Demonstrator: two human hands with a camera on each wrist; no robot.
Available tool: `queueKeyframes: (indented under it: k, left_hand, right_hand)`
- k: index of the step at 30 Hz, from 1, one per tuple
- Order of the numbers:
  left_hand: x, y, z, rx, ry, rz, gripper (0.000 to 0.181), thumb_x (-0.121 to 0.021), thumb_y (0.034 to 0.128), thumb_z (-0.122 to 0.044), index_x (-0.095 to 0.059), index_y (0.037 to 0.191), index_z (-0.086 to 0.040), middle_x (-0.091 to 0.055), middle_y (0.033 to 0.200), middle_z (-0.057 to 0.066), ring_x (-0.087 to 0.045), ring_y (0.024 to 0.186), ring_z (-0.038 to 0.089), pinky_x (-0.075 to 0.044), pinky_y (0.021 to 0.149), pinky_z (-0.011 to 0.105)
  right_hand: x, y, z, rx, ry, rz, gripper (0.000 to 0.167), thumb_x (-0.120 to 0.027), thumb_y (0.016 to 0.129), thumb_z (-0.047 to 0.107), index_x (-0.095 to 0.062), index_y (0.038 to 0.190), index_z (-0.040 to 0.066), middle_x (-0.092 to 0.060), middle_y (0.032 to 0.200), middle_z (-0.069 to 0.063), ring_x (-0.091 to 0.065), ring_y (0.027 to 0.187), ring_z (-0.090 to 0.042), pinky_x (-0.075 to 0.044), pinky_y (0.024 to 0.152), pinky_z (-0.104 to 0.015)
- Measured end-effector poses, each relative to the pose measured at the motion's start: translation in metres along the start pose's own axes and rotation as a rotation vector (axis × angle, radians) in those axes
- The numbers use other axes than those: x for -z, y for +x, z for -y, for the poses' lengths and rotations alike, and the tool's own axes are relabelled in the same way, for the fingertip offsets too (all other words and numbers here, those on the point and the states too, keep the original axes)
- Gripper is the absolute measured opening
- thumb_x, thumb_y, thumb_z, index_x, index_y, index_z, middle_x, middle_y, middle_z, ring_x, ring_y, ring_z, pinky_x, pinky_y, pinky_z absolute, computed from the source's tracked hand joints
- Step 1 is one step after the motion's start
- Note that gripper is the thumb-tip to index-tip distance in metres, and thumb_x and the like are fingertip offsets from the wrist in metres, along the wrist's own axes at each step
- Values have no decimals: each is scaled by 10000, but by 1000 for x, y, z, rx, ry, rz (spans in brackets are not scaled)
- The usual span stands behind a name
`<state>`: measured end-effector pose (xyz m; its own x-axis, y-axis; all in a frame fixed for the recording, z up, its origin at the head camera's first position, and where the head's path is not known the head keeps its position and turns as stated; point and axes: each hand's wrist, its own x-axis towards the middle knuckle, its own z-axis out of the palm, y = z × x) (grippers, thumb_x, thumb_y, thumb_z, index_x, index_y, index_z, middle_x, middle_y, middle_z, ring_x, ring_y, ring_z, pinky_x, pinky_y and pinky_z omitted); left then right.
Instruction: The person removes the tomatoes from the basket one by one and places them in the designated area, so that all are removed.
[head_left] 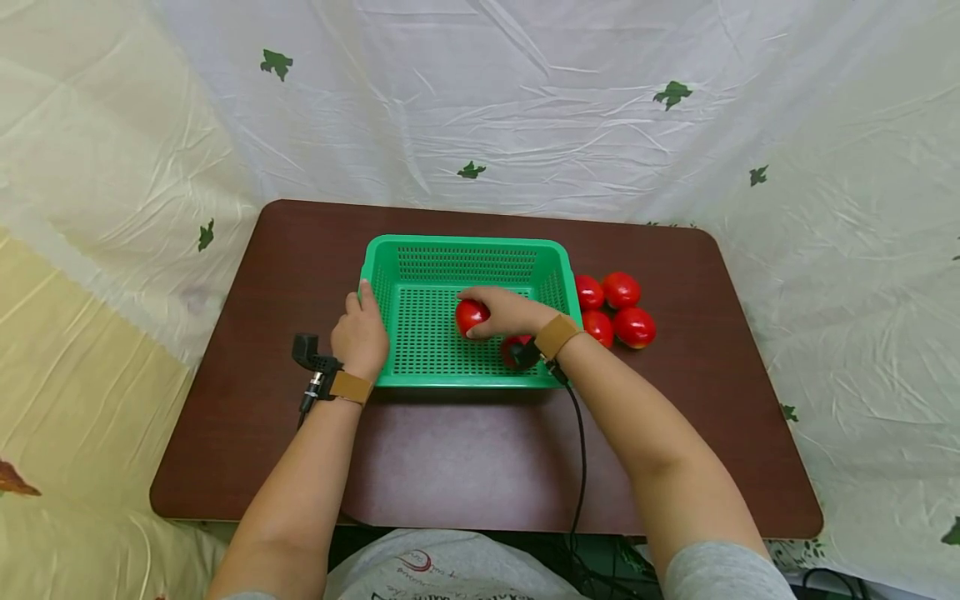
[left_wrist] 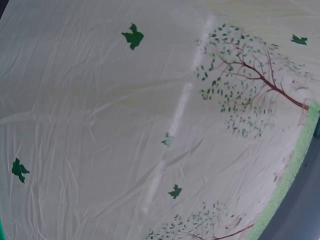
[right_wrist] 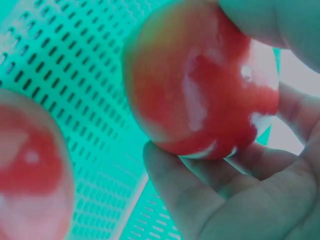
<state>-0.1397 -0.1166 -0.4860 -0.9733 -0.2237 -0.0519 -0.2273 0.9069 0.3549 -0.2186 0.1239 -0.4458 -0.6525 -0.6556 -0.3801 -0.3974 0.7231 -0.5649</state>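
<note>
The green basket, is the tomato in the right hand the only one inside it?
No, besides the tomato that the right hand holds, a second tomato lies in the green basket.

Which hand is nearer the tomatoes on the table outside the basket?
Right. The right hand, gripping a tomato over the basket, is just left of the tomatoes outside; the left hand is at the basket's left side, across from them.
</note>
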Motion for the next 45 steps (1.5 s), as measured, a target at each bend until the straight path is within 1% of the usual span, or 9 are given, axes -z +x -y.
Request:
queueKeyframes:
  k: [5, 10, 15, 21, 26, 28, 31, 37, 45]
  left_hand:
    - [-1, 0, 1, -1, 6, -1, 694, -464, 1016, -5, -131, 1620, -85, -397, 1504, 262, -562, 737, 350, -454, 598, 419]
    - [-2, 1, 2, -12, 7, -3, 687, -455, 1018, 2, -134, 1619, -81, -393, 1506, 268, -564, 736, 353, -462, 599, 427]
    - [-2, 1, 2, -15, 6, -4, 677, -447, 1023, -4, -132, 1618, -75, -390, 1509, 271, -557, 727, 350, -456, 591, 423]
    - [2, 0, 1, -10, 12, 3, 684, -451, 1020, -2, -127, 1619, -76, -389, 1510, 267, -548, 714, 337, -433, 578, 400]
    - [1, -1, 1, -8, 12, 3, 686, -453, 1019, -2, -129, 1618, -77, -391, 1507, 267, -529, 697, 324, -418, 568, 391]
    - [1, 0, 1, -8, 15, 5, 687, -455, 1018, -5, -129, 1618, -77, -392, 1506, 267, -531, 697, 326, -421, 570, 394]
    - [1, 0, 0, -9, 13, -1, 687, -456, 1018, -6, -131, 1618, -77, -393, 1506, 268, -544, 711, 338, -436, 582, 405]
    - [-1, 1, 1, -7, 6, -12, 684, -460, 1017, -13, -138, 1617, -77, -396, 1503, 268, -560, 731, 358, -459, 597, 428]
    - [-1, 0, 1, -17, 6, -10, 676, -455, 1020, -11, -140, 1616, -70, -395, 1502, 271, -543, 711, 342, -451, 590, 419]
  right_hand:
    - [11, -10, -5, -16, 14, -81, 702, -714, 915, 250, -409, 1526, 85, -477, 1504, -145, -465, 1339, -337, -524, 1008, -498]
    - [20, -22, -10, -29, 19, -140, 711, -718, 911, 257, -403, 1527, 91, -483, 1493, -142, -459, 1337, -335, -532, 996, -500]
    - [29, -34, -10, -24, 12, -176, 722, -715, 916, 246, -385, 1534, 73, -485, 1489, -150, -453, 1339, -334, -530, 1000, -509]
    - [35, -43, -10, -19, 9, -196, 717, -715, 915, 228, -387, 1533, 67, -493, 1480, -153, -445, 1344, -331, -512, 1020, -527]
    - [39, -55, -12, -58, 12, -221, 739, -729, 906, 248, -381, 1541, 99, -453, 1514, -133, -416, 1366, -324, -524, 997, -537]
    - [42, -61, -14, -76, 11, -238, 744, -732, 904, 262, -379, 1545, 125, -441, 1523, -119, -425, 1356, -315, -531, 984, -538]
    - [47, -71, -19, -89, 6, -270, 741, -725, 908, 263, -376, 1547, 129, -439, 1522, -117, -448, 1331, -316, -532, 976, -543]
    - [55, -91, -31, -112, 12, -329, 734, -717, 907, 222, -374, 1542, 90, -462, 1490, -154, -450, 1325, -349, -534, 963, -566]
    - [58, -116, -45, -179, 33, -369, 721, -705, 919, 213, -364, 1541, 79, -433, 1502, -181, -441, 1315, -386, -531, 951, -596]
